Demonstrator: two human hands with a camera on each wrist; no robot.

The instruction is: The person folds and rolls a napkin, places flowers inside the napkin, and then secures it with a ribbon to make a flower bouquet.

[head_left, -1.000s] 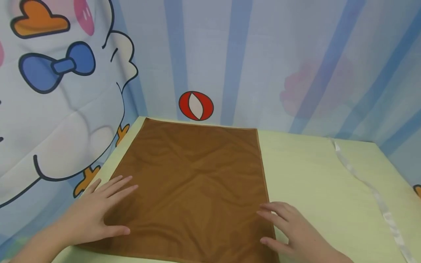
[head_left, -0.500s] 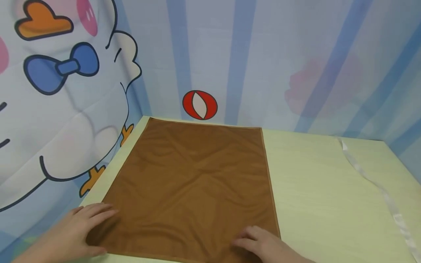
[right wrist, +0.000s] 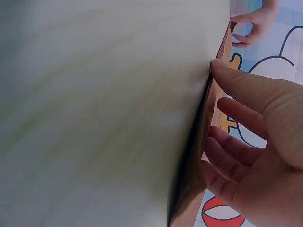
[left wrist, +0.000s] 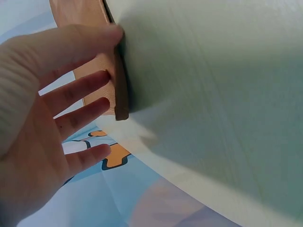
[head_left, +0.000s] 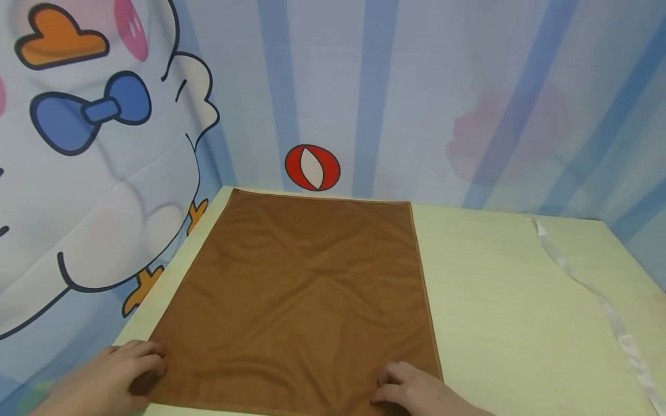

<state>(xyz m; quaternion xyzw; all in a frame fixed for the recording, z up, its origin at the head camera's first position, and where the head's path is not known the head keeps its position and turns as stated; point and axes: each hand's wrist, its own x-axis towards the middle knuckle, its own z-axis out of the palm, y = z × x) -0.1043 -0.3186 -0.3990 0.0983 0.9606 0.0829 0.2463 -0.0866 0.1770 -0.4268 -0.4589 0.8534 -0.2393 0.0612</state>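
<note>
The brown cloth lies spread and lightly creased on the left part of the pale surface; it looks light, thin and soft, likely to sag between holds and hard to damage. The left grip touches its near left corner and the right grip its near edge farther right, each with thumb and fingers apart, not clamped. The hem, probably firmer than the middle, seems best to pinch, close to the near corners.
</note>
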